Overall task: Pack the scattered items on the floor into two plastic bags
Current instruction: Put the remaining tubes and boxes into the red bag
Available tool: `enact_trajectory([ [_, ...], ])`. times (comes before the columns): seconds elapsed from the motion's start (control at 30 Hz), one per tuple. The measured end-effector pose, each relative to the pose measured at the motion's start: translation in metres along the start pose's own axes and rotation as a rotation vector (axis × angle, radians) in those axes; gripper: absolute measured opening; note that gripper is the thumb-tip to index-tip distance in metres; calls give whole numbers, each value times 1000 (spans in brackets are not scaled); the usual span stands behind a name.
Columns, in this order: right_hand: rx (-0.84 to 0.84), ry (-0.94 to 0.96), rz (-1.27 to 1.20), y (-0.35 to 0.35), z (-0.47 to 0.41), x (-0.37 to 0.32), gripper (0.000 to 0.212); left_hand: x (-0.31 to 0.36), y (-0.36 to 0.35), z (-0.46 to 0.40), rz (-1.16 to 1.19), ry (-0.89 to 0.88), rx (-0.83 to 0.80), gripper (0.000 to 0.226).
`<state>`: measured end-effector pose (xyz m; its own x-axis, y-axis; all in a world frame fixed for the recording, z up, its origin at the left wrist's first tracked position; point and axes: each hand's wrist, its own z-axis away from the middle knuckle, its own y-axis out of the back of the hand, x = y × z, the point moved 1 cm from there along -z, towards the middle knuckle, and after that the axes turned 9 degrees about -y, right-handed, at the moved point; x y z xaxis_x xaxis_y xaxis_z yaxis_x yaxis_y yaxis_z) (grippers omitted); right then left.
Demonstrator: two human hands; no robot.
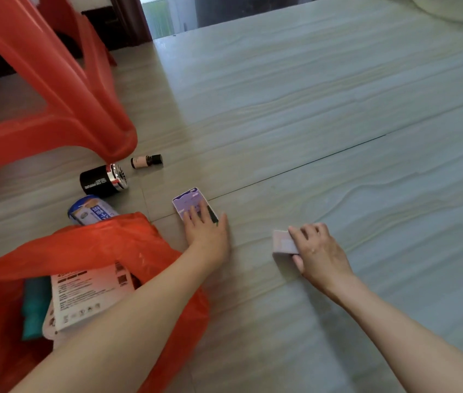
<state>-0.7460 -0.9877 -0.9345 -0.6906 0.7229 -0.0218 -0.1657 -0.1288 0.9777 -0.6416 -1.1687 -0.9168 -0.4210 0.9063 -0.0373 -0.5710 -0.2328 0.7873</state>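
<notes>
On the tiled floor at far left, a red plastic bag [88,279] is lying open with a white leaflet [88,296] inside, beside a red stool [54,80]. Straight fingers of the left hand [206,234] are being pressed on a purple packet [189,201]. Farther right, a pale box [283,243] is being gripped by the right hand [319,252].

**Count of things on the floor**

One red plastic bag [105,251] lies open, with one white printed packet [88,296] and one teal item [33,307] showing inside. Two purple boxes are out: one [188,202], another paler [282,242]. There is one black cylinder [100,181], one small bottle [145,161], one blue pack [91,212], one red stool [54,89], and two hands: left [206,234], right [319,252].
</notes>
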Motion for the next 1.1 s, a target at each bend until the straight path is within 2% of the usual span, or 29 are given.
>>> enact_trajectory([
  [0.1, -16, -73, -82, -3, 5, -4, 48, 15, -7, 3, 152, -181, 271, 47],
  [0.17, -52, -131, -142, -2, 13, -6, 43, 25, -8, 6, 237, -194, 432, 42],
  [0.23, -105, -171, -165, -2, 20, -5, 43, 29, -6, 7, 401, -53, 403, 48],
  [0.3, -121, -201, -205, -2, 28, -4, 42, 36, -8, 9, 436, 18, 333, 53],
  [0.4, -134, -265, -291, -4, 39, -2, 39, 51, -14, 14, 326, -42, 295, 59],
  [0.53, -102, -302, -343, -4, 61, -5, 35, 67, -35, 42, 387, -104, 298, 66],
  [0.6, -71, -321, -387, -5, 75, -11, 35, 68, -41, 66, 465, -133, 349, 67],
  [0.73, -63, -431, -622, -6, 113, -38, 34, 49, -42, 128, 759, -134, 570, 64],
  [0.9, -50, -512, -856, 3, 159, -98, 37, 15, -59, 212, 800, -206, 781, 64],
  [0.97, -14, -452, -886, 13, 172, -123, 34, -1, -78, 238, 836, -110, 824, 62],
  [1.03, 15, -360, -877, 24, 184, -147, 29, -16, -97, 259, 926, 88, 859, 61],
  [1.1, -18, -288, -884, 30, 191, -170, 28, -31, -116, 275, 1037, 323, 820, 60],
])
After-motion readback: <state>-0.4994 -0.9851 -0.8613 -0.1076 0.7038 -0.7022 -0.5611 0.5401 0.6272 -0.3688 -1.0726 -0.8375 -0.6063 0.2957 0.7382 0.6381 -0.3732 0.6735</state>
